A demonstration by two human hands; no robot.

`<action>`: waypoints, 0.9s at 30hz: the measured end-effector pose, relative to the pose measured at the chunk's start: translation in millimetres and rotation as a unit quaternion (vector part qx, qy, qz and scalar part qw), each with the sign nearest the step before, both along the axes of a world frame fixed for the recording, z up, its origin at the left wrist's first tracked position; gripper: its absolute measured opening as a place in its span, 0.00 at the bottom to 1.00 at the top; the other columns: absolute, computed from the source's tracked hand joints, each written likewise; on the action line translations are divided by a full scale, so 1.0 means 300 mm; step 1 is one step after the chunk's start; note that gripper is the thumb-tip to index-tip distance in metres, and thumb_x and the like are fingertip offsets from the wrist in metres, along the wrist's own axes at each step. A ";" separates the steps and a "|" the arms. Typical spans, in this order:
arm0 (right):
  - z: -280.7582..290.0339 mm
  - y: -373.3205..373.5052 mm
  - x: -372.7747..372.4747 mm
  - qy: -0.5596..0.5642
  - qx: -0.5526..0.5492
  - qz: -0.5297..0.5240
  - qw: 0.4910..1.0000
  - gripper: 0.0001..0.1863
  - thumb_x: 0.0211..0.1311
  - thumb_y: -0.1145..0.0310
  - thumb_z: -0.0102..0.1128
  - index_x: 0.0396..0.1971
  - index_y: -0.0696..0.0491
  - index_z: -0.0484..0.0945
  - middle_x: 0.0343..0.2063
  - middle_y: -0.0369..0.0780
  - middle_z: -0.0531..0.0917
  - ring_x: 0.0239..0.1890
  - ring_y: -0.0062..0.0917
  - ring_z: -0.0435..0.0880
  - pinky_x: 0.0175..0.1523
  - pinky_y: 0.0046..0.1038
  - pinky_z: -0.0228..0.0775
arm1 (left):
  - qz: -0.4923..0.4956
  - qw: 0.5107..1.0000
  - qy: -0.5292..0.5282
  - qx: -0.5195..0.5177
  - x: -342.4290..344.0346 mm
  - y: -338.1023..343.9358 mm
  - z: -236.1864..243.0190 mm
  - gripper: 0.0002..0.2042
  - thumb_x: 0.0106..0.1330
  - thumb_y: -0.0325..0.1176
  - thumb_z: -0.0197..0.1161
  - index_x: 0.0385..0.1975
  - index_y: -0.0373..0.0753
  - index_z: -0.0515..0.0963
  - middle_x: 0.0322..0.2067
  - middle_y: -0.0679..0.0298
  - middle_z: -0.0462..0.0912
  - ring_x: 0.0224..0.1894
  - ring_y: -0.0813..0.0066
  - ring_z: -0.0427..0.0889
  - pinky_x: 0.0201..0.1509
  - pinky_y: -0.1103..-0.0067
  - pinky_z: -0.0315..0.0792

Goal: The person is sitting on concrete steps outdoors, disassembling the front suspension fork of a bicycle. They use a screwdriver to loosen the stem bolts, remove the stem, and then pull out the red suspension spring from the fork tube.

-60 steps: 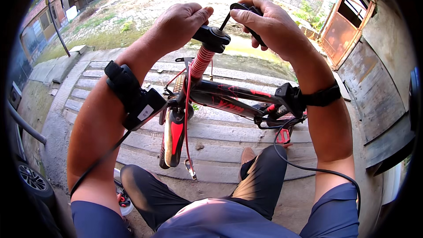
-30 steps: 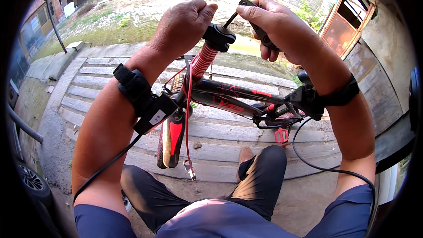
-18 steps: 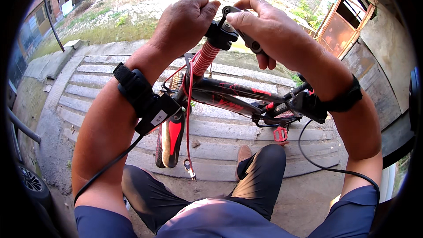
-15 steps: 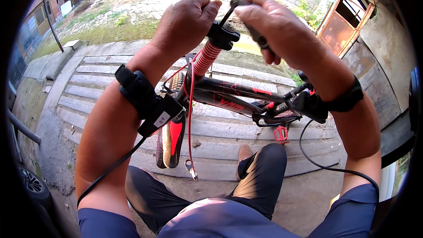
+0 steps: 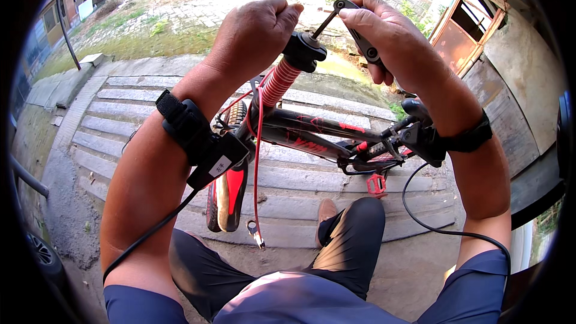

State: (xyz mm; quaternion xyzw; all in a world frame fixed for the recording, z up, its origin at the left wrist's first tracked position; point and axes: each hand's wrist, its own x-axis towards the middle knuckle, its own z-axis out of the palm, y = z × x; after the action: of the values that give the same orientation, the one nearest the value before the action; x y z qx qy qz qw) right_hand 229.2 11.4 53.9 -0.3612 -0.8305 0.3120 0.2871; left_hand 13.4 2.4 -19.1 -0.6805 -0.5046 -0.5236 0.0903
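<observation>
A black and red bicycle (image 5: 312, 141) stands in front of me, its black stem (image 5: 303, 54) on top of a red-and-white striped steering column (image 5: 279, 84). My right hand (image 5: 384, 33) grips a dark folding multi-tool (image 5: 362, 41). Its hex key (image 5: 326, 24) slants down to the bolt on top of the stem. Just left of the stem, my left hand (image 5: 257, 29) is closed with curled fingers; what lies inside it is hidden. A red cable (image 5: 259, 162) hangs below the steering column and ends in a small metal piece (image 5: 257, 237).
The bicycle's front wheel (image 5: 229, 204) is near my left knee, and a red pedal (image 5: 376, 185) is beyond my right knee. Paving strips (image 5: 282, 213) lie under the bicycle. A rusty door (image 5: 465, 30) stands at the right, a car wheel (image 5: 43, 255) at lower left.
My right hand and the multi-tool have shifted slightly right, and the folded tool has turned so more of its side shows. My left hand stays beside the stem.
</observation>
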 end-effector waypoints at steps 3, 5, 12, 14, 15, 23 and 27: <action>0.000 -0.001 0.006 -0.001 -0.010 0.003 1.000 0.27 0.68 0.49 0.52 0.56 0.56 0.71 0.19 0.36 0.73 0.11 0.15 0.73 0.14 0.18 0.64 | 0.001 1.000 -0.002 0.000 0.001 0.003 -0.003 0.18 0.74 0.43 0.56 0.29 0.34 0.76 0.17 0.58 0.73 0.21 0.73 0.69 0.27 0.73 0.68; 0.000 -0.006 0.002 -0.002 -0.009 0.004 1.000 0.27 0.68 0.49 0.52 0.56 0.56 0.71 0.19 0.35 0.73 0.11 0.15 0.73 0.13 0.18 0.63 | -0.001 1.000 -0.003 0.001 -0.002 0.002 -0.004 0.18 0.74 0.43 0.57 0.28 0.34 0.76 0.17 0.58 0.73 0.21 0.73 0.68 0.27 0.73 0.68; 0.017 -0.024 -0.006 -0.034 0.020 0.007 0.999 0.27 0.68 0.49 0.51 0.54 0.55 0.70 0.18 0.35 0.72 0.11 0.16 0.73 0.13 0.18 0.62 | -0.002 1.000 -0.002 0.008 -0.001 0.002 -0.003 0.18 0.74 0.43 0.57 0.28 0.34 0.75 0.17 0.59 0.73 0.21 0.74 0.68 0.27 0.73 0.67; 0.024 -0.019 -0.001 -0.040 0.006 0.006 0.999 0.27 0.68 0.48 0.51 0.54 0.55 0.70 0.18 0.35 0.72 0.10 0.16 0.74 0.13 0.18 0.62 | -0.003 1.000 -0.007 0.001 0.002 0.000 0.000 0.18 0.74 0.43 0.57 0.28 0.34 0.76 0.17 0.59 0.73 0.21 0.74 0.68 0.27 0.74 0.67; 0.021 -0.009 0.001 -0.041 -0.004 0.005 0.999 0.27 0.68 0.48 0.50 0.55 0.56 0.70 0.18 0.35 0.72 0.10 0.16 0.74 0.13 0.19 0.62 | -0.004 1.000 -0.009 -0.004 0.003 0.001 -0.001 0.17 0.74 0.43 0.57 0.28 0.34 0.76 0.17 0.60 0.73 0.21 0.74 0.68 0.27 0.74 0.67; 0.013 -0.045 -0.005 -0.049 0.002 -0.021 0.999 0.28 0.69 0.48 0.50 0.56 0.57 0.70 0.19 0.35 0.73 0.11 0.16 0.74 0.14 0.19 0.62 | -0.007 1.000 -0.009 0.013 0.003 -0.003 -0.007 0.18 0.74 0.43 0.57 0.27 0.34 0.75 0.16 0.61 0.72 0.21 0.76 0.68 0.26 0.75 0.67; 0.013 -0.027 -0.003 -0.072 0.067 0.005 0.995 0.28 0.68 0.48 0.52 0.54 0.57 0.71 0.18 0.35 0.73 0.10 0.16 0.73 0.15 0.19 0.63 | -0.001 1.000 -0.016 0.005 0.006 -0.001 -0.008 0.18 0.74 0.43 0.57 0.26 0.34 0.75 0.16 0.61 0.71 0.21 0.77 0.67 0.26 0.74 0.66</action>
State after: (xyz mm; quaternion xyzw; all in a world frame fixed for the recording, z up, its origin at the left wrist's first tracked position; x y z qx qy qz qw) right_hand 228.3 3.2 57.8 -0.3587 -0.8696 0.2307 0.2487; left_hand 15.2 2.2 -21.3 -0.6719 -0.5028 -0.5371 0.0853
